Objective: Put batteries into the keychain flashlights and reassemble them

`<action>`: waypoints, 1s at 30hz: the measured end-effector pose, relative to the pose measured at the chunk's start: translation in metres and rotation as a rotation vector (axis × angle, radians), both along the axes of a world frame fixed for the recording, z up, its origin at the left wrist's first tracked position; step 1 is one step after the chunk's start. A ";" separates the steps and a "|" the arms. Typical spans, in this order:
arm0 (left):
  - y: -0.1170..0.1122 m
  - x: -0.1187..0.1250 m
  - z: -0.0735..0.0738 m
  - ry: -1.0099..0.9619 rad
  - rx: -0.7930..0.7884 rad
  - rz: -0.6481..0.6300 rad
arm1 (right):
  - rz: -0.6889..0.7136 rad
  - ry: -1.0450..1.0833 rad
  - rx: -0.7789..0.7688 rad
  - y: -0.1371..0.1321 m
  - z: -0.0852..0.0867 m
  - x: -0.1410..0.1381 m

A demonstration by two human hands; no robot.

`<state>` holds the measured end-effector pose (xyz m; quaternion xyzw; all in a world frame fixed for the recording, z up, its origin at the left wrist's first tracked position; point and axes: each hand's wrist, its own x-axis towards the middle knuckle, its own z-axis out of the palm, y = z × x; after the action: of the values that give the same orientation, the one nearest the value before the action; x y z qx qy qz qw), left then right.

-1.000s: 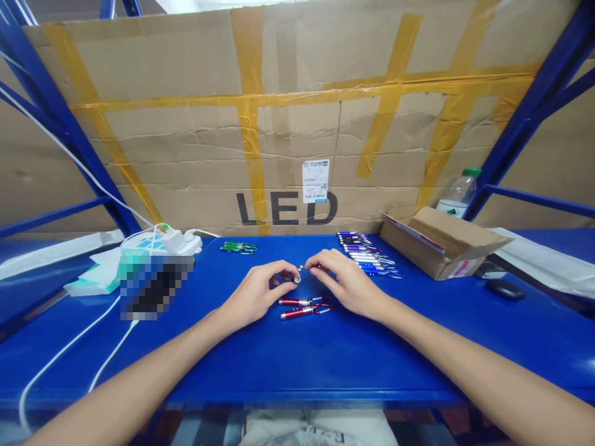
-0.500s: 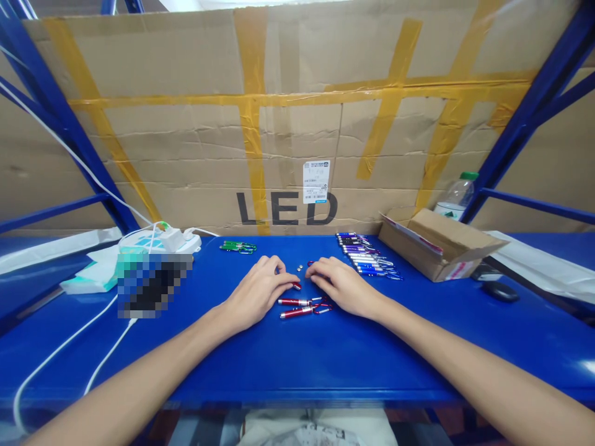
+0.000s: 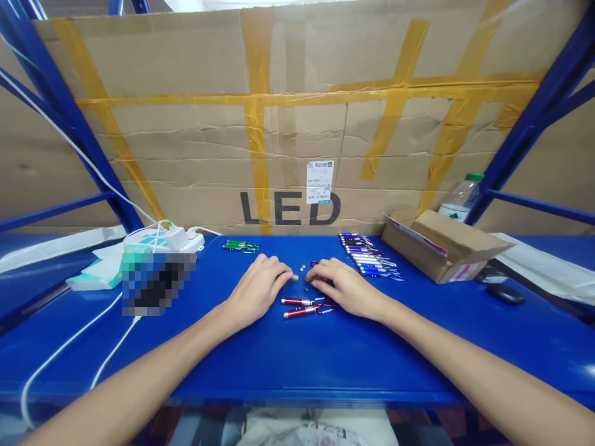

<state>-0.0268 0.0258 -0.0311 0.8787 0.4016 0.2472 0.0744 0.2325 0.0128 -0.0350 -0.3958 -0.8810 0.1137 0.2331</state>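
**Both hands low on the blue surface, beside two red torches**

The left hand lies palm down just left of the frame's centre. Its fingers are bent and close together, and their tips sit at a small silver piece. The view is too small to tell whether they pinch that piece or only touch it.

The right hand lies palm down just right of centre. Its fingers are loosely spread and point left, with the tips resting on the surface; they seem to grip nothing.

Two red torches lie side by side just below the gap between the hands. Their clip ends touch the lower edge of the right hand. A few tiny silver parts lie loose between the two sets of fingertips.

Further up and right of centre, a row of blue and purple torches lies packed side by side, near the right hand but apart from it. A pair of green torches lies up and left of centre. An open cardboard box stands at the right, with a plastic bottle behind it. A white power strip sits at the left, and its cable trails towards the lower left corner. A taped cardboard sheet marked LED fills the upper frame.
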 end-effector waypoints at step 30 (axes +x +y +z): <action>0.004 0.005 -0.005 -0.449 -0.432 -0.063 | 0.166 0.048 -0.082 -0.003 0.007 0.001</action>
<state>-0.0219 0.0301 -0.0358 0.7781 0.3910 0.3414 0.3538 0.2339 0.0093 -0.0282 -0.3280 -0.8995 0.1777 0.2274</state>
